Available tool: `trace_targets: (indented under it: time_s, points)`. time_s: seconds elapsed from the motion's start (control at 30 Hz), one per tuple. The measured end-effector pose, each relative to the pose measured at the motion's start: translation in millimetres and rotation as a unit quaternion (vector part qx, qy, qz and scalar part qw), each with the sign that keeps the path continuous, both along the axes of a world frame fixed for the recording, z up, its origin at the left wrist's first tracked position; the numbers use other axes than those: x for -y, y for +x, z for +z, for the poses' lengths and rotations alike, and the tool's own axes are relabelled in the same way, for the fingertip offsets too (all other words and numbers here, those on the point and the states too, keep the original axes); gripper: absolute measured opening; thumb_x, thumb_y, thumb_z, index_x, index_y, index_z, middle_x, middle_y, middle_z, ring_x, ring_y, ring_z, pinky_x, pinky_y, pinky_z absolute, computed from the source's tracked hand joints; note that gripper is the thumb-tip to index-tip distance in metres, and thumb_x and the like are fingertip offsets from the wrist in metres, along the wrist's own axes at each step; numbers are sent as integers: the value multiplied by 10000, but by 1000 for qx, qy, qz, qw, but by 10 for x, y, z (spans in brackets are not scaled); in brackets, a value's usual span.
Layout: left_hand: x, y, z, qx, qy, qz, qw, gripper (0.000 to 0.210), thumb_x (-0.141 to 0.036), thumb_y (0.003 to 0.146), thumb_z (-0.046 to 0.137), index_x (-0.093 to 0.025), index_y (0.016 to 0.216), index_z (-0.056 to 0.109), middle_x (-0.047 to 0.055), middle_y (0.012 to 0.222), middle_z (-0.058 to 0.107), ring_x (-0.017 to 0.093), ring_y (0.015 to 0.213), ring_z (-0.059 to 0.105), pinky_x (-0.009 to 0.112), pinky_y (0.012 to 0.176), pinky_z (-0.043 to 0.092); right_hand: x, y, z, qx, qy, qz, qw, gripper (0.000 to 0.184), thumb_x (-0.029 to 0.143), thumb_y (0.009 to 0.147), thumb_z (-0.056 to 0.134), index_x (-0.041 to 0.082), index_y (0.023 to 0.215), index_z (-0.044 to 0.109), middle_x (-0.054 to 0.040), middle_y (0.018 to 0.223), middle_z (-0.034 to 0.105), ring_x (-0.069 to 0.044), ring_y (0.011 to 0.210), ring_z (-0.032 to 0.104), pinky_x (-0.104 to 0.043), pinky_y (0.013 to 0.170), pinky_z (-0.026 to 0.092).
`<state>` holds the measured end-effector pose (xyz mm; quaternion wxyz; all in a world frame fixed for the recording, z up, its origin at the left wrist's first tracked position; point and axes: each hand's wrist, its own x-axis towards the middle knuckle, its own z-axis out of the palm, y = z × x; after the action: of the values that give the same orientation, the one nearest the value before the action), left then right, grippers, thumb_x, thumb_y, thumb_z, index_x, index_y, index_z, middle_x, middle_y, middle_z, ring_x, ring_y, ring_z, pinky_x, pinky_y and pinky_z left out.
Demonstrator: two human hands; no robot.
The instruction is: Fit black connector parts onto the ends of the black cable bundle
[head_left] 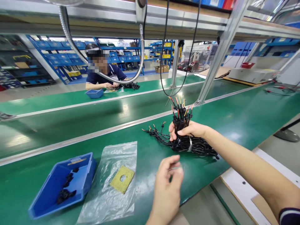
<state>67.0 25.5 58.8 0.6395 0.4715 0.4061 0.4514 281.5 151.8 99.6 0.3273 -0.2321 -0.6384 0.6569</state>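
Note:
My right hand (187,129) is wrapped round a bunch of black cables (180,120), whose stripped red, yellow and orange wire ends point upward. Beneath it lies a tied bundle of black cables (199,147) with a pale band around it. More cable ends (154,132) fan out to the left on the green bench. Nearer to me, my left hand (168,182) is raised above the bench with its fingers curled and apart, slightly blurred, and nothing shows in it. To its left, a yellow square pad with a round hole (119,183) rests on a clear plastic bag (105,200).
A blue bin (87,175) holding several small black parts (64,195) stands at the left. Across the bench a co-worker (105,72) sits near another blue tray (94,93). A metal post (217,59), a flexible metal arm (142,53) and a hanging black cable (161,62) rise around the bench.

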Motion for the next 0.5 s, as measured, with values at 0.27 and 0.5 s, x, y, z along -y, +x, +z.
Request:
trace_targets:
  time_s: [0.27, 0.5]
  points:
    - [-457, 687, 321, 63, 56, -97, 992, 467, -146, 710, 611, -163, 1172, 546, 166, 1247, 649, 312, 1214, 556, 468, 1056, 373, 33, 63, 24, 15, -7, 34, 999, 613, 449, 786, 821, 159, 1271, 582, -62, 1042, 693, -244, 1074, 666, -398, 941, 532]
    - [-464, 607, 327, 59, 37, -123, 990, 699, -146, 554, 669, -168, 1221, 462, 155, 1209, 628, 315, 1219, 508, 441, 1048, 333, -23, 101, 62, 15, -13, 91, 996, 889, 704, 743, 767, 179, 1415, 517, -105, 1167, 660, -261, 1124, 634, -394, 954, 532]
